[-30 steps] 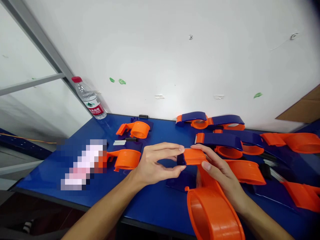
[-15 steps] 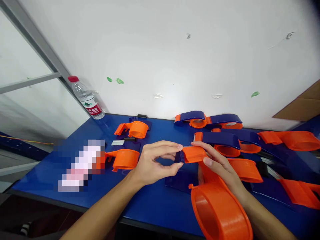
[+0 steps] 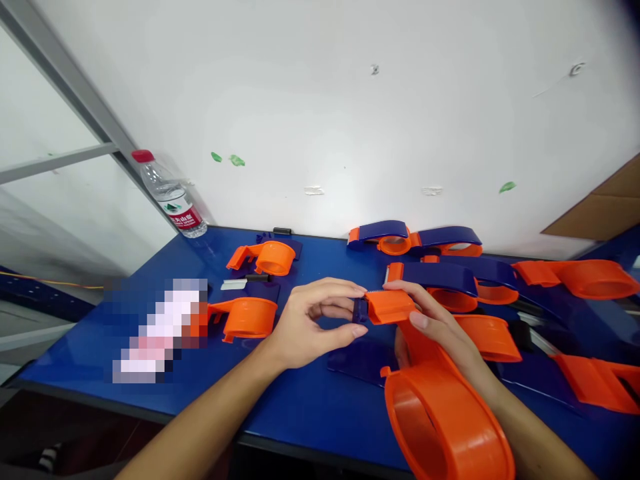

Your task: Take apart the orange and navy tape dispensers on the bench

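Note:
My right hand (image 3: 445, 333) grips an orange plastic tape dispenser frame (image 3: 450, 413) by its narrow end, with its wide ring hanging toward me. A toothed edge shows along the top of that end. Against its left side sits a small dark blue part (image 3: 359, 311). My left hand (image 3: 315, 323) is curled round this blue part, fingertips at its upper edge and thumb below it. Under the hands a flat dark blue piece (image 3: 357, 363) lies on the table.
On the blue table (image 3: 300, 413), more orange frames (image 3: 250, 319) lie at left, near a metal blade (image 3: 234, 284). Several blue-and-orange dispensers (image 3: 440, 277) stand at right. A water bottle (image 3: 183, 210) stands in the back left corner, before the white wall (image 3: 310, 100).
My left thumb has lowered slightly from the small blue part, opening the gap between thumb and fingers. The orange frame's ring has shifted a little right.

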The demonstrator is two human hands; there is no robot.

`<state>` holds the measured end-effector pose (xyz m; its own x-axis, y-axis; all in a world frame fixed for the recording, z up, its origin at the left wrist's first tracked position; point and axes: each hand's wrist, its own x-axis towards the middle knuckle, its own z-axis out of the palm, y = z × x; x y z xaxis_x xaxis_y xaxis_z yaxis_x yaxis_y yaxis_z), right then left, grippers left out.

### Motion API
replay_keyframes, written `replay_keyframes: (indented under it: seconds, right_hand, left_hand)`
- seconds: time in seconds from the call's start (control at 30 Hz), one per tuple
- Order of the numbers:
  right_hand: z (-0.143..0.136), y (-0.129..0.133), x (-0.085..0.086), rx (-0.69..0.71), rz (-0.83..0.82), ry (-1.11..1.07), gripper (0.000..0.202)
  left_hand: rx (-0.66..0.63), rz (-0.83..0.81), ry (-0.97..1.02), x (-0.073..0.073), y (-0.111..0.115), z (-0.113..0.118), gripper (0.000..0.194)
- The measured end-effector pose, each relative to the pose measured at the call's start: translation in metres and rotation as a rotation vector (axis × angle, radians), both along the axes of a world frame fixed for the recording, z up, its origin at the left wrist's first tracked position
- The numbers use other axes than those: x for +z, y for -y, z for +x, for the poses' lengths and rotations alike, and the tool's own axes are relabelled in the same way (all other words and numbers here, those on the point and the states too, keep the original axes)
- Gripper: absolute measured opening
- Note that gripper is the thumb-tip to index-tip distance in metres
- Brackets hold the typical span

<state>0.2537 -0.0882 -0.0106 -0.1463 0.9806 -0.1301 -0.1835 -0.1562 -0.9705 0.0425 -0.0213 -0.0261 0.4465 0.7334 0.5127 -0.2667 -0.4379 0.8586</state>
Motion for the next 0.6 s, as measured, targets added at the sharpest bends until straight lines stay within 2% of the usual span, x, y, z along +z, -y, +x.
replay_keyframes:
  seconds: [0.23, 0.37, 0.43, 0.6]
  right_hand:
    - [0.003, -0.002, 0.002, -0.046, 0.025, 0.016, 0.044]
    - [0.019, -0.006, 0.008, -0.128, 0.077, 0.052, 0.043]
    - [0.028, -0.008, 0.011, -0.158, 0.065, 0.067, 0.046]
    - [0.035, -0.008, 0.015, -0.161, 0.051, 0.077, 0.044]
  left_hand:
    - [0.003, -0.026, -0.012, 0.000, 0.001, 0.000, 0.035]
    - [0.166, -0.045, -0.055, -0.002, -0.004, 0.000, 0.033]
    - [0.231, -0.020, -0.213, -0.004, -0.007, -0.001, 0.033]
    - [0.142, 0.188, -0.798, -0.015, -0.011, 0.000, 0.036]
